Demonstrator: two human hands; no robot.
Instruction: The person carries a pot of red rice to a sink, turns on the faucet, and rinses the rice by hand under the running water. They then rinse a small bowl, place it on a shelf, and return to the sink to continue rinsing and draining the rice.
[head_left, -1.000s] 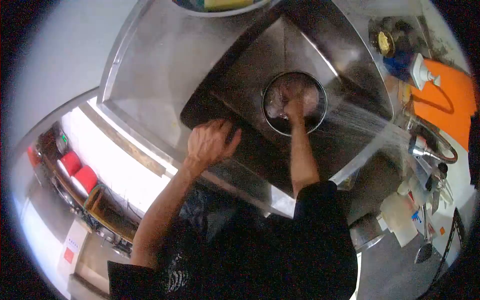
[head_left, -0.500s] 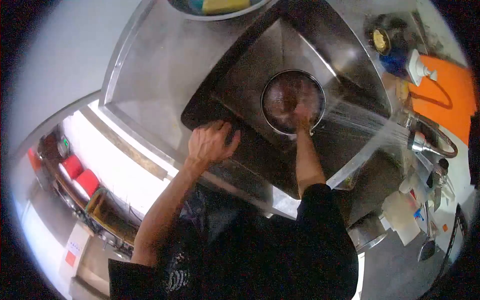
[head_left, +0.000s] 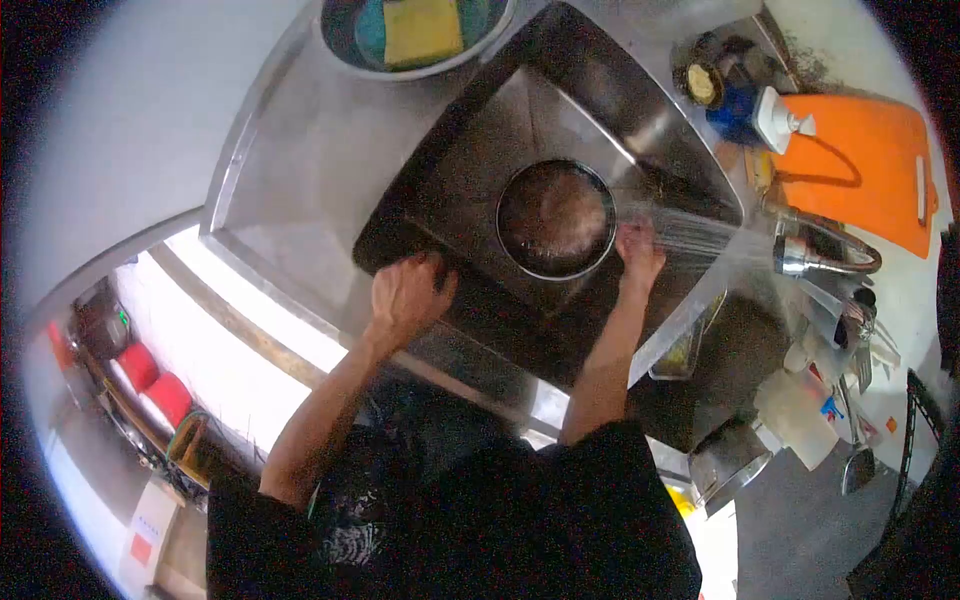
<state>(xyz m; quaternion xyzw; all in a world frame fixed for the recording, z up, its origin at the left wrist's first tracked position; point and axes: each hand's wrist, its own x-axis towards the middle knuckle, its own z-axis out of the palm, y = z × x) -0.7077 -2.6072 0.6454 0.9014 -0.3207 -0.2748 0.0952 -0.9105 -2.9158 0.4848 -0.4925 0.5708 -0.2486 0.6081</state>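
A round metal bowl or pot (head_left: 505,250) with a thin bright rim sits in the steel sink (head_left: 460,190), with brownish, churning liquid (head_left: 560,215) inside. Close by its right rim is my right hand (head_left: 640,252), bent at the fingers and in the spray; I cannot tell whether it grips the rim. Water fans out from the spray faucet (head_left: 795,257) on the right, across this hand toward the vessel. My left hand (head_left: 405,298) rests on the near left edge of the sink, its fingers bent over the edge and the thumb apart, holding no loose object.
At the top stands a basin (head_left: 345,50) with a yellow sponge (head_left: 422,32). A pump bottle (head_left: 750,118) and an orange cutting board (head_left: 860,165) lie beyond the faucet. Lower right are a metal pot (head_left: 728,462) and several utensils (head_left: 858,460).
My right hand has come out of the vessel to its right rim, uncovering the liquid. My left hand stays on the sink edge. The camera view has shifted slightly.
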